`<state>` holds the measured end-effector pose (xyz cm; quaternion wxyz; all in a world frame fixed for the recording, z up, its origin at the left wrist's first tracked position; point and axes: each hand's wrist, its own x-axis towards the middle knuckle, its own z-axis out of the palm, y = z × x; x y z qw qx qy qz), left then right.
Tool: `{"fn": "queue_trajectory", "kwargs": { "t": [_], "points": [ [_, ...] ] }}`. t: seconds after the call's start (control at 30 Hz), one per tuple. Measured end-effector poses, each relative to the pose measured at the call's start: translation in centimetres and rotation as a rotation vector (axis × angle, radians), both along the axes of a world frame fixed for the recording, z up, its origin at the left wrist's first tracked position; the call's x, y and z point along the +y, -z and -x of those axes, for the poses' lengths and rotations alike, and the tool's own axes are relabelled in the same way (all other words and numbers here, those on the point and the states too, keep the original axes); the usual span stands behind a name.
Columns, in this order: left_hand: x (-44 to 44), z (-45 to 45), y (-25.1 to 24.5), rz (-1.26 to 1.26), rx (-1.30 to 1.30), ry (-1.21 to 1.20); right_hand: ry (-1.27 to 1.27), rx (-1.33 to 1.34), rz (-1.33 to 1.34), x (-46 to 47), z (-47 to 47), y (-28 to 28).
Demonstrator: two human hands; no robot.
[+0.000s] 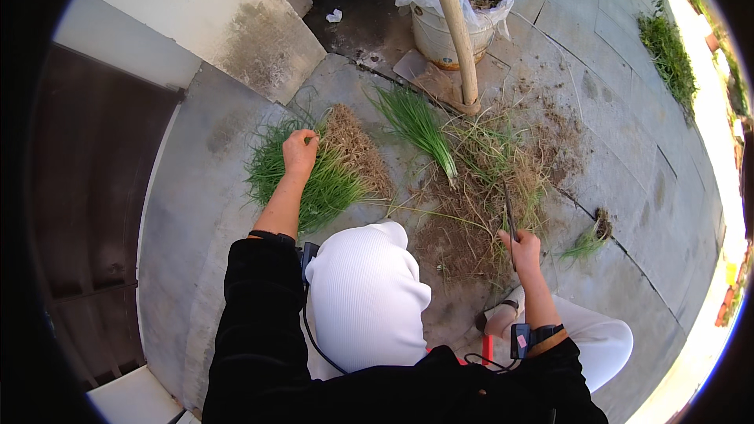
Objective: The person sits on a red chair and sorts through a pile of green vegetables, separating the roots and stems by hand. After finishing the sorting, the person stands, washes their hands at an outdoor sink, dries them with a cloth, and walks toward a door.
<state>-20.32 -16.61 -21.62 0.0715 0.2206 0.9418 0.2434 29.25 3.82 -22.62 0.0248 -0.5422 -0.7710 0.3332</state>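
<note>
My left hand (301,150) is over a large pile of green grass-like plants with thin leaves (330,188), its thumb and fingertips pinched together near the roots; whether it grips a stem cannot be told. Brown dry roots (354,153) lie along the pile's right side. In my right hand (522,250) is a narrow dark metal tool, perhaps a blade (509,206), pointing away from me over a heap of withered leaves and soil (483,206). Between the hands, farther off, lies a smaller bundle of green plants (419,129) with pale stem ends.
A bucket lined with plastic (450,35) holds dry plant scraps. A wooden pole (456,29) stands in front of it. A small clump with soil (592,238) lies on the concrete at right. Beyond it are more green plants (668,59). A stained white wall (235,23) rises at upper left.
</note>
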Motion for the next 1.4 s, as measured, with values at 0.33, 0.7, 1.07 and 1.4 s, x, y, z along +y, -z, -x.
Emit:
{"fn": "queue_trajectory", "kwargs": {
  "t": [0.33, 0.7, 1.07, 1.4],
  "points": [
    [1.1, 0.8, 3.9, 0.145, -0.293, 0.06, -0.144, -0.289, 0.086, -2.8, -0.9, 3.7],
    [6.1, -2.7, -19.1, -0.331, -0.462, 0.234, -0.432, -0.339, 0.075, -6.7, -7.0, 10.4],
    [14.2, -20.1, -32.6, -0.67, -0.714, 0.859, 0.464, 1.245, 1.213, 3.8, -2.7, -2.8],
    [16.2, -39.3, -25.9, -0.707, 0.319, 1.241, 0.149, 1.703, 0.868, -0.8, 0.3, -26.4]
  ]
}}
